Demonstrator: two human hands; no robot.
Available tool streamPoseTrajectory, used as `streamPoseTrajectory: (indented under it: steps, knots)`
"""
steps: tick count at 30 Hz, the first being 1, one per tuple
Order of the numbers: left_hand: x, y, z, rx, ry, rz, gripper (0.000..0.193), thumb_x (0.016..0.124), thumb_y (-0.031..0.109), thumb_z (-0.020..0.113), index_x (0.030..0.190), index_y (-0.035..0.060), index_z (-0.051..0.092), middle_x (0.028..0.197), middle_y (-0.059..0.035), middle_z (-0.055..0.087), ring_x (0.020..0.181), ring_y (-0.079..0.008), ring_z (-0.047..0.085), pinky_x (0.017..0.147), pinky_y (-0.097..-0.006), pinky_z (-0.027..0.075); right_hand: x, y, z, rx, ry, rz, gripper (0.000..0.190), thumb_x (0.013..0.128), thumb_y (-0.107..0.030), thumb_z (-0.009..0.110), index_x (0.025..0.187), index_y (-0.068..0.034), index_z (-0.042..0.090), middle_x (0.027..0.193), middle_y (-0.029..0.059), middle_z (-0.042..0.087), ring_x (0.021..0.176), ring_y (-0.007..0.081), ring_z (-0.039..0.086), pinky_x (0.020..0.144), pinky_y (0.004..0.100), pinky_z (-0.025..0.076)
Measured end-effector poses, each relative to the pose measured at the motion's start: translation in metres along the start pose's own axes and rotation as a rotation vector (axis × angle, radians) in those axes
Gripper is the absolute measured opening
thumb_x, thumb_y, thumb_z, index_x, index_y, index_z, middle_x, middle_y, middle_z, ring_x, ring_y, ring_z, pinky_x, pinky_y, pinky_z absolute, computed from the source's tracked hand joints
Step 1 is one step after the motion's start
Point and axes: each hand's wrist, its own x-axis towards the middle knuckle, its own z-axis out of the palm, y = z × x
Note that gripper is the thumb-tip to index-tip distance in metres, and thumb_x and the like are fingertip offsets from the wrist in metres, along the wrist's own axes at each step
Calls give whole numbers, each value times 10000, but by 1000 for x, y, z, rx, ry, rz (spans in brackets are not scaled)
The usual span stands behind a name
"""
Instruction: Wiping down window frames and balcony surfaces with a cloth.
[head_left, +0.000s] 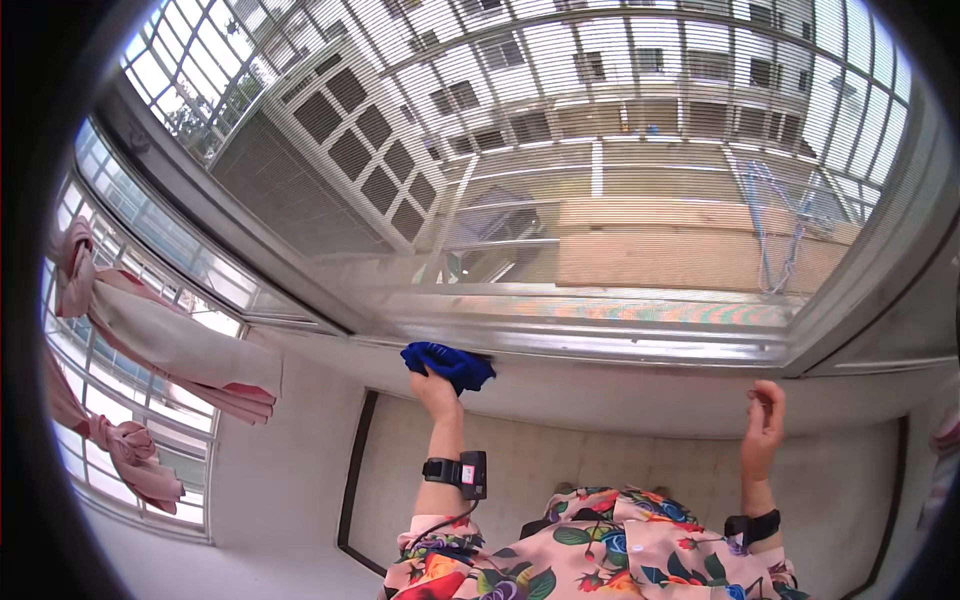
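Note:
A crumpled blue cloth (450, 365) is gripped in my left hand (437, 395), just below the left part of the metal window sill frame (570, 341). The cloth hides part of my fingers, and whether it touches the frame I cannot tell. My right hand (765, 420) is raised below the right corner of the frame, its fingers loosely curled and apart, with nothing visible in it. Above both hands stands a large window with a fine screen (487, 172).
Pink tied curtains (180, 345) hang at a barred window on the left. Outside the screen are metal bars, wooden boards (652, 259) and a blue hanger-like object (780, 225). A pale wall and the floor (600, 457) with a dark border lie below.

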Motion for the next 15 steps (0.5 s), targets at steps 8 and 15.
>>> streamPoseTrajectory:
  steps: [8, 15]
  knots:
    - [-69, -19, 29, 266, -91, 140, 248, 972, 119, 463, 1130, -52, 547, 1021, -53, 603, 898, -122, 540, 806, -280, 450, 32, -16, -12, -201, 297, -298, 337, 888, 56, 454, 1219, -3, 473, 1200, 86, 519, 1072, 172, 497, 855, 292, 415]
    - [-30, -17, -5, 422, -254, 80, 204, 934, 68, 468, 1033, -73, 577, 920, -61, 617, 828, -122, 530, 746, -295, 449, 16, -47, 88, -254, 281, -520, 399, 858, 33, 525, 1246, -18, 450, 1218, 96, 512, 1110, 202, 477, 888, 320, 395]
